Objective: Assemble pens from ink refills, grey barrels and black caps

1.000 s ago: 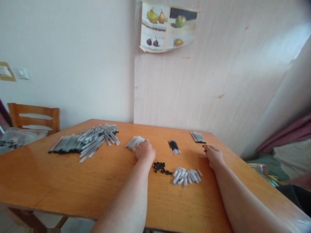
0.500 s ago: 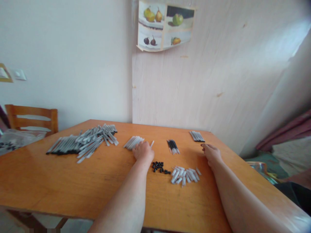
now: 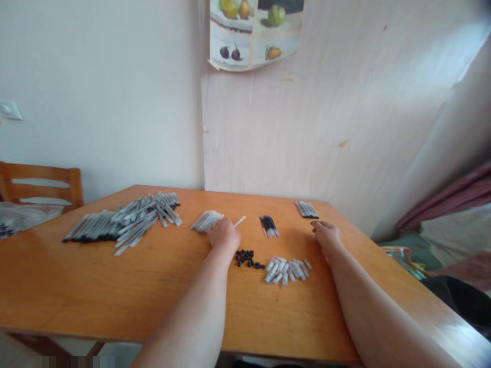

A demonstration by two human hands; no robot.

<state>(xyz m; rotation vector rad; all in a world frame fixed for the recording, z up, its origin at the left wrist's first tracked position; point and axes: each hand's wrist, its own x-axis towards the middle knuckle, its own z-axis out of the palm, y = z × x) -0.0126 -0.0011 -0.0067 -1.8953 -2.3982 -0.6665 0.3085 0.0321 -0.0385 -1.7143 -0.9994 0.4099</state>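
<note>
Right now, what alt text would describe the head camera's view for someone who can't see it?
A person's left hand holds a slim white stick beside a row of white sticks on an orange wooden table. The right hand is near grey, black-ended sticks; small black cylindrical caps and short whitish tubes lie closer to the viewer.

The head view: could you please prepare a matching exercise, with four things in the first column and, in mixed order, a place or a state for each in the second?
Column one
1. Left hand
2. Small black pieces
3. Fruit pictures
4. Right hand

Column two
A. On the wall
B. Nearest to the far-right bundle of grey sticks
C. In a loose cluster on the table
D. With a white stick jutting out past it

Right pairs: 1-D, 2-C, 3-A, 4-B
</note>
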